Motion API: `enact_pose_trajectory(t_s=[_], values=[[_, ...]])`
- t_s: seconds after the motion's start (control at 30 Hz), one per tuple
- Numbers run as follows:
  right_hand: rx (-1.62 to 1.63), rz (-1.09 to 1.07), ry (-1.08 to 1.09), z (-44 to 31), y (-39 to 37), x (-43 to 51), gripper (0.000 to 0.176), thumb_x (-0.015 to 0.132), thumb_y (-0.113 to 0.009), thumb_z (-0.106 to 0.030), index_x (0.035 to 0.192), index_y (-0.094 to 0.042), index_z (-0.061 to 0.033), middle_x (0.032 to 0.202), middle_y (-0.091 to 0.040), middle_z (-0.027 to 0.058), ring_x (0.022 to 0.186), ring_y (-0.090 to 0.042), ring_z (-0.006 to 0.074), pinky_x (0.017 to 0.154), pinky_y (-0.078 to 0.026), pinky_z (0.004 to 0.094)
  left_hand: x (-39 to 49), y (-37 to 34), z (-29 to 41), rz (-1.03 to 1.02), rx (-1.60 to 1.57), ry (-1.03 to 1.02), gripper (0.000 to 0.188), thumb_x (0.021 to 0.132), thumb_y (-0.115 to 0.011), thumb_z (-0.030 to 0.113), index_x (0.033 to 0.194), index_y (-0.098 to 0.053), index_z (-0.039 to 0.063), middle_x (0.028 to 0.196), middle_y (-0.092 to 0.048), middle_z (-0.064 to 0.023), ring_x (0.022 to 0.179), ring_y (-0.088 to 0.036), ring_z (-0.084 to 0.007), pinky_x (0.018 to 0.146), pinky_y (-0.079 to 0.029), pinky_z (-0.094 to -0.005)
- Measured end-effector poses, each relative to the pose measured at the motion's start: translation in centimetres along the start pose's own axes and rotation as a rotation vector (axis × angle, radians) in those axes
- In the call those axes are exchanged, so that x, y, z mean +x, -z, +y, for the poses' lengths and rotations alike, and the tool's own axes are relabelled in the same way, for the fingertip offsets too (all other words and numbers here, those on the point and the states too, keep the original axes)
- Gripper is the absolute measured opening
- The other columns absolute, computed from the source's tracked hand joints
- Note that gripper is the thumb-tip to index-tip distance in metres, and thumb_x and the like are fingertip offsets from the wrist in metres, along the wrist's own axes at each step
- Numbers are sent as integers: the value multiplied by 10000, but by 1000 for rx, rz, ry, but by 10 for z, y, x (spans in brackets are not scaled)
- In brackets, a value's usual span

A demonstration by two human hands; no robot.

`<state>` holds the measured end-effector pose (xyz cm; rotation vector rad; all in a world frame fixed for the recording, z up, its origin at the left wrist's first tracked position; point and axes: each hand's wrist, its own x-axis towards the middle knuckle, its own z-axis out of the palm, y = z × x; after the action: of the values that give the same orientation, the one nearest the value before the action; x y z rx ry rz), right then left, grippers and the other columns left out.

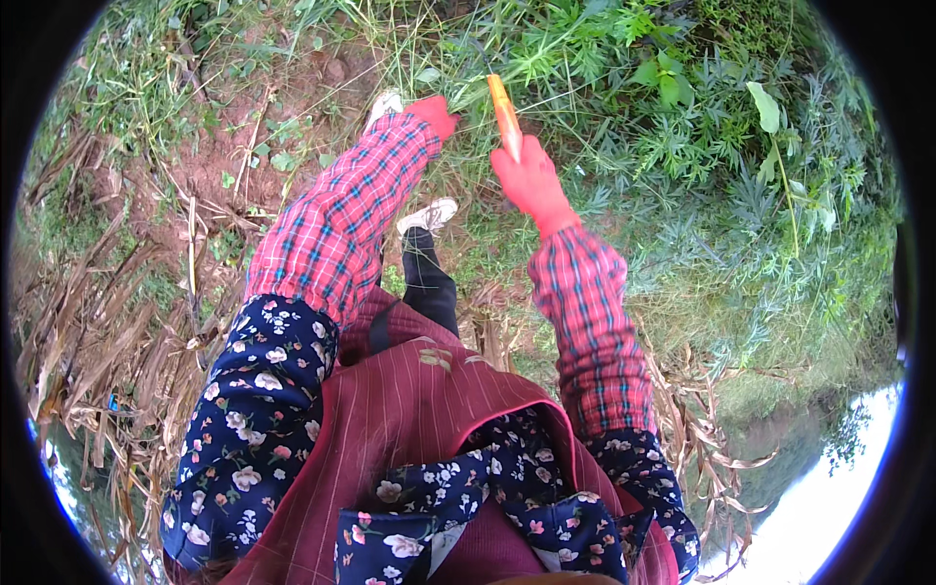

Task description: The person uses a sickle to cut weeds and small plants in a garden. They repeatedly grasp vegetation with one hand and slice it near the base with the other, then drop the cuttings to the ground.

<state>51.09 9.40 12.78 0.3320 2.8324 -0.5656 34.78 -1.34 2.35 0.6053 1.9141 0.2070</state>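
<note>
My right hand (532,179), in a red glove, grips the orange handle (503,106) of a hand tool that looks like a sickle. From the handle's far end a thin dark metal part (481,55) runs into the grass, where its blade is mostly hidden. To the left, my left hand (433,117), gloved in red too, is closed around green grass stalks (475,91); its fingers are partly hidden. The stalks spread from that fist towards the tool. Red plaid sleeve covers reach both wrists.
A pale shoe (430,216) stands below the hands, and another (385,106) shows beside my left wrist. Leafy weeds (680,139) grow thick on the right. Reddish bare soil (212,164) and dry stalks (124,307) lie on the left.
</note>
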Motion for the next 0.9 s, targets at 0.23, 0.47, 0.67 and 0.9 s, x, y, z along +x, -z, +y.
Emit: enact_pose_trajectory(t_s=[0.23, 0.47, 0.67, 0.9], values=[[497, -143, -712, -41, -3, -169, 253, 848, -555, -225, 941, -489, 2, 861, -517, 220, 689, -556, 395, 598, -451, 459, 4, 22, -9, -51, 246, -172, 325, 855, -536, 289, 1050, -534, 29, 975, -629, -209, 931, -603, -375, 802, -479, -444], [1236, 39, -1289, -95, 49, -199, 166, 884, -565, -238, 883, -497, -87, 596, -473, -7, 459, -434, 65, 399, -345, 236, -16, -16, -7, -5, 160, -273, 282, 839, -545, 240, 1028, -528, 31, 948, -628, -221, 896, -609, -384, 774, -482, -452], [1863, 547, -1481, -47, -16, -90, 204, 893, -557, -277, 832, -440, -121, 586, -458, 10, 413, -415, 113, 322, -291, 269, -19, 0, -69, 205, -14, 93, 448, 823, -586, 380, 1093, -499, 34, 956, -622, -232, 911, -600, -386, 799, -477, -437], [1789, -146, -1453, -9, -104, -30, 231, 856, -558, -284, 767, -478, -86, 620, -487, 20, 437, -464, 132, 354, -345, 287, -2, 13, -90, 537, -181, 369, 933, 615, -773, 507, 1248, -390, -61, 1228, -511, -256, 1140, -508, -373, 961, -408, -397]])
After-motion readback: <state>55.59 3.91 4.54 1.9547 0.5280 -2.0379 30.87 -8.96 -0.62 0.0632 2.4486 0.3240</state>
